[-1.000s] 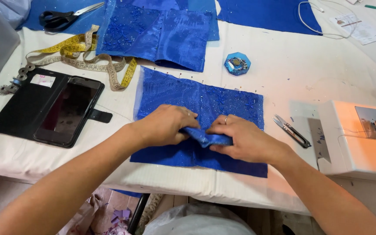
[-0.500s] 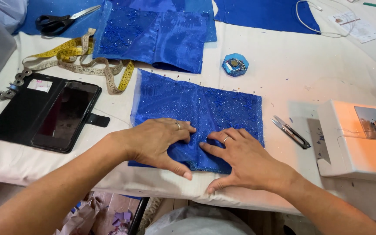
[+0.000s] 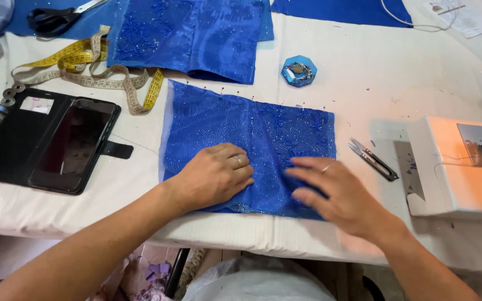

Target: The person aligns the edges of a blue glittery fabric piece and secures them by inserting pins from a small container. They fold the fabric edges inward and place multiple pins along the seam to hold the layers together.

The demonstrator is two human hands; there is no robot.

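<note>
- Phone (image 3: 73, 146) in black case: left on white worktop (image 3: 391, 95), near edge; a nudge could drop it.
- Left hand (image 3: 213, 175): flat, grip open, pressing blue sequinned fabric panel (image 3: 241, 128) at worktop centre.
- Right hand (image 3: 336, 195): fingers spread, gripping nothing; pins along panel's top edge could prick.
- Thread snips (image 3: 372, 159): just right of panel; could snag fabric.

A sewing workroom is shown. A white-covered surface (image 3: 397, 95) is spread with blue fabric (image 3: 252, 134) pinned along its edge. A tape measure (image 3: 93, 75) and scissors (image 3: 57, 17) are seen at 11 o'clock, snips (image 3: 372, 159) and a sewing machine (image 3: 458, 167) at 3 o'clock.
</note>
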